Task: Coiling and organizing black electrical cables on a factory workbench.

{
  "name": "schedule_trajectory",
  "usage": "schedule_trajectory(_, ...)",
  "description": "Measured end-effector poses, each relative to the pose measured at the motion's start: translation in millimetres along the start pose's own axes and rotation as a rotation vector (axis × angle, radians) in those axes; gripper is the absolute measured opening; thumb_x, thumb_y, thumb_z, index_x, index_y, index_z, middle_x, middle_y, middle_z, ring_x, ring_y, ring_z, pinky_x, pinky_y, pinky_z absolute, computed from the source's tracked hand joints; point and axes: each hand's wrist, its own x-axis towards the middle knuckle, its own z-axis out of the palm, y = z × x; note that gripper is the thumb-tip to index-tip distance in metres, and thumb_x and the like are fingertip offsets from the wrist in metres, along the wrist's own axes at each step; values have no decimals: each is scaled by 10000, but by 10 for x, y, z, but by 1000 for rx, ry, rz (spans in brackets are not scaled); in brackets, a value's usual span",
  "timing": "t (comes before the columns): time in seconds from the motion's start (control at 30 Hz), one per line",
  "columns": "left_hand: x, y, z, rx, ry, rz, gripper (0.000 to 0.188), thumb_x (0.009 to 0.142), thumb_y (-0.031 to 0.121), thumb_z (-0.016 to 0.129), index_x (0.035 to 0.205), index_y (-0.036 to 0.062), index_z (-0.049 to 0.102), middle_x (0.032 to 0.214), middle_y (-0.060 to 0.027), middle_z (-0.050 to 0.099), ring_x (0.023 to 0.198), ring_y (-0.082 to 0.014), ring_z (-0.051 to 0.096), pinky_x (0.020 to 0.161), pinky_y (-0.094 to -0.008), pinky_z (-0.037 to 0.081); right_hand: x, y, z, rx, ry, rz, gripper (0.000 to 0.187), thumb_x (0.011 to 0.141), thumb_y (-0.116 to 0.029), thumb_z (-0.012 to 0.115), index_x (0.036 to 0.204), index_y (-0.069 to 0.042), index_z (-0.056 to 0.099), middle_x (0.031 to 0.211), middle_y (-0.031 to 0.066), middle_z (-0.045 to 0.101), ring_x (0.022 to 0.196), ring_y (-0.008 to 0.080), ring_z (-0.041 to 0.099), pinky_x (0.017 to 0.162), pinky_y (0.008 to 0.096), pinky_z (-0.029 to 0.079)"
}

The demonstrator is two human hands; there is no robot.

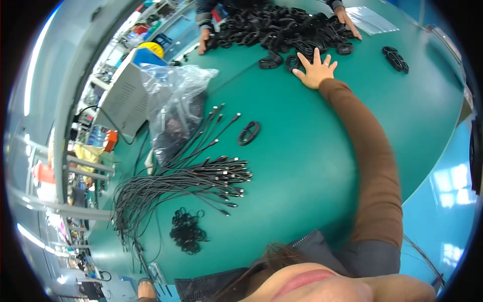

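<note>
The right hand (318,74) splays wide beside the cable pile (271,30); the left hand's (146,290) grip I can't tell.

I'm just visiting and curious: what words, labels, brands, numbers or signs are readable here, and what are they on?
None can be read.
Grey box: rows of print on its side, too small and blurred to read.
Clear bag beside it: no legible lettering.
Flat clear bag at the far edge: no legible lettering.
Pile of coiled black cables and bundle of loose cables: no lettering I can make out.
</note>
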Motion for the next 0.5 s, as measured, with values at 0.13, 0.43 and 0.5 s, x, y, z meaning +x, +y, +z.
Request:
schedule_trajectory(0.13, -1086, 164, 289, -195, 196, -424, 131, 783, 44, 446, 819, 2, 565, 781, -211, 574, 734, -389, 563, 707, -462, 470, 478, -240, 146, -7, 161, 12, 599, 824, -509, 505, 1397, -359, 413, 1522, 144, 238, 1342, 483, 260, 1054, 640, 154)
schedule_trajectory(0.43, -1764, -64, -1369, -496, 687, -932, 332, 993, 249, 405, 946, -24, 588, 834, -173, 581, 768, -340, 551, 720, -428, 442, 5, 29, 190, 185, 369, 127, 450, 783, -428, 595, 1218, -315, 609, 1416, 134, 412, 1263, 411, 381, 1032, 586, 259)
schedule_trajectory(0.5, -1454, 274, -2009, -707, 838, -765, 344, 994, 248, 391, 948, -10, 614, 829, -170, 594, 757, -338, 553, 712, -429, 440, -292, -62, 34, 187, 366, 175, 418, 782, -396, 606, 1184, -281, 632, 1328, 134, 508, 1238, 372, 421, 1021, 527, 305)
